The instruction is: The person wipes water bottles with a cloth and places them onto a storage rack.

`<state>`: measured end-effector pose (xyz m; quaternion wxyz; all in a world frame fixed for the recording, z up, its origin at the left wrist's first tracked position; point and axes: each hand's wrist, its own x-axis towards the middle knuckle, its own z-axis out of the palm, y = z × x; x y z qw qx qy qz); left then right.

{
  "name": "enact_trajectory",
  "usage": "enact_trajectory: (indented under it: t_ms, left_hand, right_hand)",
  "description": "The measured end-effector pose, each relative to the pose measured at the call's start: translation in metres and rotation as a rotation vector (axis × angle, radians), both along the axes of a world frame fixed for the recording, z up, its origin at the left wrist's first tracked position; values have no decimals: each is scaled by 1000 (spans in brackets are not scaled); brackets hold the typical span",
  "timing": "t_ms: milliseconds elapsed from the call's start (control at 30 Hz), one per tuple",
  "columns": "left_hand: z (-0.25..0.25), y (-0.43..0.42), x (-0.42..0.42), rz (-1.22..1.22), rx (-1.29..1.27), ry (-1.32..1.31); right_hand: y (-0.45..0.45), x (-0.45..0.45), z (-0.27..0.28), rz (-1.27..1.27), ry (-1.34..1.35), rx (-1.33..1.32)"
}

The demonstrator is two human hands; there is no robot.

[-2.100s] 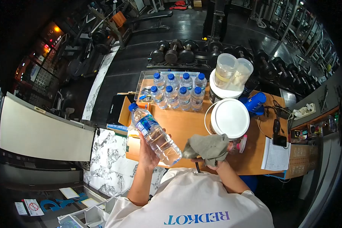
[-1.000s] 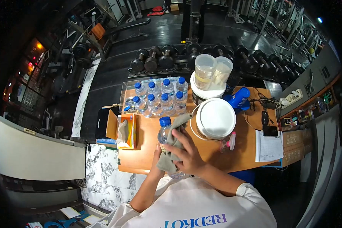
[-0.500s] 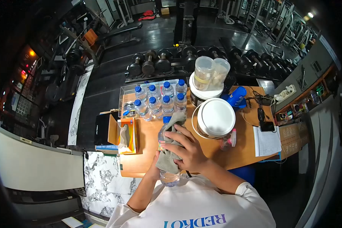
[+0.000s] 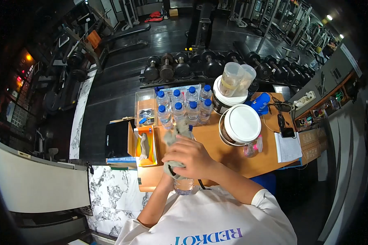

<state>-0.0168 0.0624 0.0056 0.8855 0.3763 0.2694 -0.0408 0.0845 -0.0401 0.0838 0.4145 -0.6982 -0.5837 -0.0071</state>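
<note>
My right hand [image 4: 190, 157] is wrapped round a grey-green cloth [image 4: 175, 168], pressing it on an upright clear water bottle [image 4: 184, 186]. The bottle's blue cap shows partly beside the cloth, and its base is near my shirt. Of my left hand [image 4: 166, 182] only the lower part and wrist show, at the bottle's left side; its fingers are hidden behind the cloth and my right hand. Beyond them, several blue-capped water bottles [image 4: 193, 111] stand in two rows on the wooden table [image 4: 208, 141].
Right of the bottles are a white-lidded bucket [image 4: 243, 124], another bucket topped with clear containers [image 4: 232, 79], a blue cup [image 4: 260, 103], a pink-topped spray bottle [image 4: 253, 148], a notebook [image 4: 288, 146] and a phone [image 4: 287, 132]. A tissue box [image 4: 146, 145] is left. Dumbbells [image 4: 182, 67] line the rack behind.
My right hand has come across to the left over the held bottle, with the cloth wrapped round it. Earlier, my left hand held the bottle tilted and the cloth was apart from it.
</note>
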Motion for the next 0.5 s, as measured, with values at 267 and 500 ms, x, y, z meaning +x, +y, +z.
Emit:
enact_trajectory:
  t_ms: [267, 500]
  left_hand:
    - [-17, 47, -5, -102, 60, 133]
    - [-24, 63, 8, -144, -10, -85]
  right_hand:
    - [-12, 20, 1, 91, 1154, 496]
    - [49, -5, -22, -301, 15, 143]
